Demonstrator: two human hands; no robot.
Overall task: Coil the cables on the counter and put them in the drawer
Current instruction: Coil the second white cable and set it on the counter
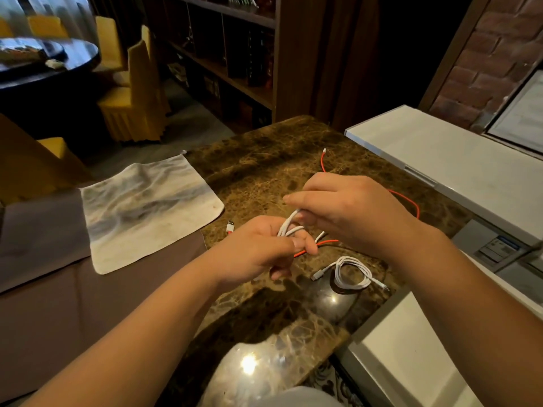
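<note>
Above the brown marble counter (264,160), my left hand (258,251) grips a bundle of white cable loops (289,226). My right hand (346,212) pinches the top of the same white cable just above it. A red cable (410,201) lies uncoiled on the counter, running from a white plug at the back, behind my right hand, and out under my left fingers. Its other red and white plug (229,227) lies at the left by the cloth. A second white cable (352,273) lies coiled on the counter near the right front. No drawer is in sight.
A stained white cloth (147,207) lies on the counter's left part over a brown covering. White appliance tops (458,163) border the counter on the right. Dark shelves, yellow chairs and a round table stand beyond.
</note>
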